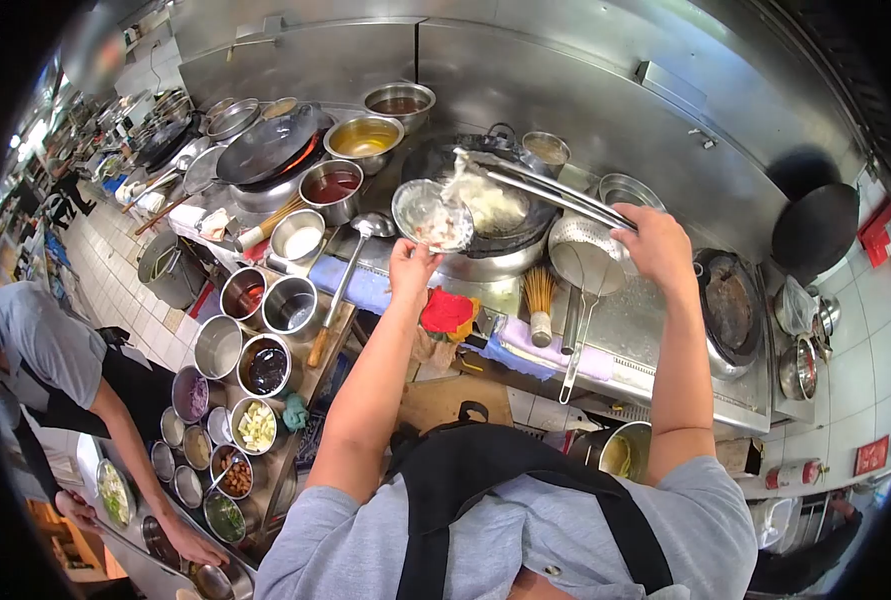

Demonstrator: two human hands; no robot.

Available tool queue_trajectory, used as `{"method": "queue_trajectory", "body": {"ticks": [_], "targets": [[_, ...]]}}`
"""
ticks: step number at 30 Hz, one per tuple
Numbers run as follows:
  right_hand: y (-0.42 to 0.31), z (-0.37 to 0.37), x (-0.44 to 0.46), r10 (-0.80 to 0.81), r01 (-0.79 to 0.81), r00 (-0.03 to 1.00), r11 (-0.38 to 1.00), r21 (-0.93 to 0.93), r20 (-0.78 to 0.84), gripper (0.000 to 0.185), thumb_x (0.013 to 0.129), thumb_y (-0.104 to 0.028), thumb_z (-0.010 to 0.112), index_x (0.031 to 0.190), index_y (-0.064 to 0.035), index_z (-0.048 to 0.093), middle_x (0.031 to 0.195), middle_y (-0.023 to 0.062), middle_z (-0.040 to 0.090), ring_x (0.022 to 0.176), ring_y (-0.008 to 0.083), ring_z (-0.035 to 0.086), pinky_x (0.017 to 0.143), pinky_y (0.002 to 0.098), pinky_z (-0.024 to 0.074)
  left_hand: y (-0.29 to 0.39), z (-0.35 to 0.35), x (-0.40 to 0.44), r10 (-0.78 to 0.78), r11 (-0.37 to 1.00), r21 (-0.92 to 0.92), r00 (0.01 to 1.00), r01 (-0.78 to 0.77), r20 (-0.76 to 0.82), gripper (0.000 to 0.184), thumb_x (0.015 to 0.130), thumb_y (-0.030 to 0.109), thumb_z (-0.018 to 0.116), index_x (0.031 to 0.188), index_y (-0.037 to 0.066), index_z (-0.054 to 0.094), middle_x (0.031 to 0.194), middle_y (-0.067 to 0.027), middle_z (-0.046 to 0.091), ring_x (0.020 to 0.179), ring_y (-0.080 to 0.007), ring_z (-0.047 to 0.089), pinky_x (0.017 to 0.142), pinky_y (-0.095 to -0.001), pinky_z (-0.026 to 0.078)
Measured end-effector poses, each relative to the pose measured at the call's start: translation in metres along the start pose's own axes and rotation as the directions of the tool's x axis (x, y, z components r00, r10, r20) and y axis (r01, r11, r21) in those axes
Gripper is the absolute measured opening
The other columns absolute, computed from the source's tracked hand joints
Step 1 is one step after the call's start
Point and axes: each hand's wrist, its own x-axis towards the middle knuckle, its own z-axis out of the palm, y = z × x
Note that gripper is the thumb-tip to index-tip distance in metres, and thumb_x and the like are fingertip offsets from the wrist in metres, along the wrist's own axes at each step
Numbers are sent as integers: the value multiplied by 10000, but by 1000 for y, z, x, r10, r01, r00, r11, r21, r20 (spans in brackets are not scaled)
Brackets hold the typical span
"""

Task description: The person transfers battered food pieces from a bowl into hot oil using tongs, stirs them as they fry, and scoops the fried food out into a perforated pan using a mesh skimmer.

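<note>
My left hand [414, 268] is closed on the near rim of a small clear bowl [405, 208], tilted beside the wok. Bits of pale, wet food lie inside the bowl. My right hand [655, 245] grips long metal tongs [555, 197], which reach left across the wok. At the tongs' tips is a pale, batter-like clump [470, 178]; its exact kind I cannot make out. Below it, a dark wok [435, 160] holds a whitish, foamy mass [500, 208]. A perforated strainer [575, 245] rests just right of the wok.
Pots of red liquid [333, 184] and yellow liquid [365, 138] stand left of the wok. A ladle [341, 280] lies across the left counter near several ingredient containers. A bamboo brush [539, 300] sits at the stove's front edge. Another person's hand [197, 545] works at lower left.
</note>
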Motion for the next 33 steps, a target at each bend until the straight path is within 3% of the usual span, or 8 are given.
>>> {"method": "queue_trajectory", "body": {"ticks": [10, 19, 21, 25, 27, 29, 31, 33], "targets": [[35, 26, 82, 104, -103, 995, 994, 35, -5, 349, 778, -274, 634, 1114, -180, 615, 1050, 102, 630, 984, 292, 586, 835, 396, 463, 25, -41, -28, -157, 988, -8, 987, 157, -10, 150, 867, 52, 547, 839, 87, 403, 974, -95, 562, 871, -302, 617, 707, -326, 557], [58, 159, 198, 238, -226, 932, 971, -77, 274, 381, 758, -335, 659, 992, -34, 647, 1005, 166, 640, 936, 305, 617, 795, 397, 485, 59, -72, -60, -144, 989, 25, 987, 146, -73, 148, 864, 72, 560, 871, 85, 413, 964, -104, 568, 794, -265, 630, 641, -287, 551], [67, 173, 205, 300, -274, 820, 954, -126, 487, 444, 734, -308, 653, 1119, -92, 603, 1175, 112, 583, 1077, 282, 563, 889, 395, 455, 66, -75, -62, -135, 990, 31, 988, 138, -73, 138, 864, 69, 558, 869, 82, 421, 950, -102, 569, 789, -266, 634, 643, -284, 552], [90, 155, 184, 283, -277, 847, 957, -81, 450, 395, 764, -333, 614, 1012, -26, 639, 1096, 178, 603, 1031, 322, 577, 871, 393, 455, 73, -77, -58, -133, 991, 6, 988, 134, -73, 122, 870, 63, 543, 861, 71, 422, 935, -113, 575, 805, -278, 633, 663, -301, 554], [106, 140, 171, 246, -232, 917, 969, -82, 313, 370, 782, -325, 589, 961, -7, 650, 1064, 211, 599, 1006, 350, 576, 862, 405, 453, 77, -76, -54, -143, 990, -2, 988, 143, -60, 113, 877, 60, 526, 853, 61, 416, 939, -124, 571, 819, -290, 630, 694, -328, 553], [100, 100, 152, 228, -196, 945, 968, -155, 234, 350, 793, -311, 581, 983, -25, 648, 1052, 202, 603, 1000, 354, 571, 855, 420, 452, 76, -77, -47, -122, 992, -35, 992, 121, -30, 77, 881, 50, 511, 918, 34, 446, 1032, -123, 534, 892, -287, 607, 742, -349, 542], [76, 50, 112, 143, -143, 989, 990, -4, 23, 325, 809, -288, 579, 1049, -75, 629, 1009, 169, 627, 965, 340, 587, 835, 408, 457, 75, -77, -40, -89, 996, -8, 996, 89, 15, 87, 874, 44, 527, 922, 37, 456, 1039, -93, 527, 862, -242, 607, 740, -341, 540], [27, -7, 65, 129, -128, 991, 991, 50, -27, 317, 819, -258, 586, 1100, -113, 605, 991, 156, 637, 949, 309, 597, 811, 389, 459, 66, -82, -29, -75, 997, -13, 997, 75, -2, 93, 867, 42, 546, 868, 45, 453, 1050, -81, 528, 836, -217, 608, 709, -312, 542]]}}
